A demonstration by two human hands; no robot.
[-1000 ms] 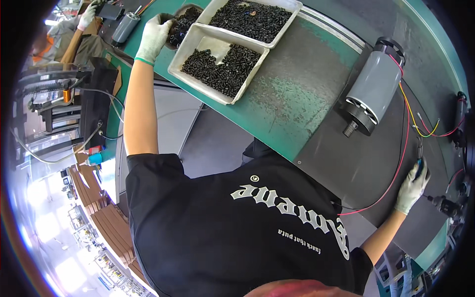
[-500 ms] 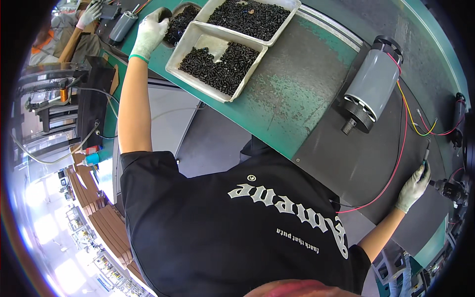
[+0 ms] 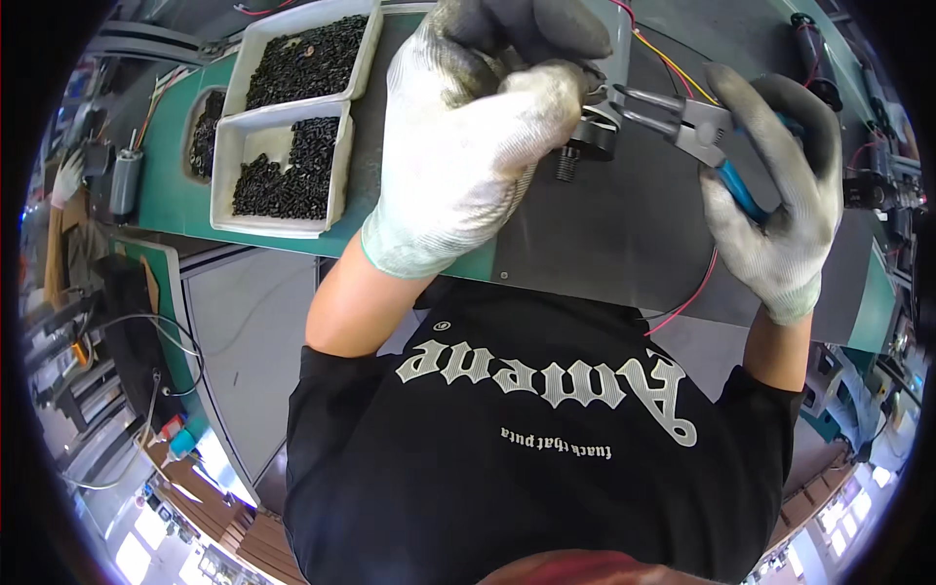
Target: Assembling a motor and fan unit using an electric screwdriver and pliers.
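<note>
My gloved left hand is raised in the middle, fingers closed in a pinch around a small dark part mostly hidden by the glove. Facing it, my gloved right hand grips a pair of pliers with slim pointed jaws and teal handles. The jaws are apart, their tips close to the left fingertips; I cannot tell whether they touch the part. Behind the left hand lies a grey motor, largely covered, with its black end cap and threaded shaft showing.
Two white bins of small black parts stand at the left on the green bench, beside an oval tray of dark pieces. Red and yellow wires trail from the motor. Another grey motor and a co-worker's gloved hand are far left.
My left hand has left the oval tray and come to the middle, now pinching a small part. My right hand has risen from the bench with the pliers. The view has turned rightward.
</note>
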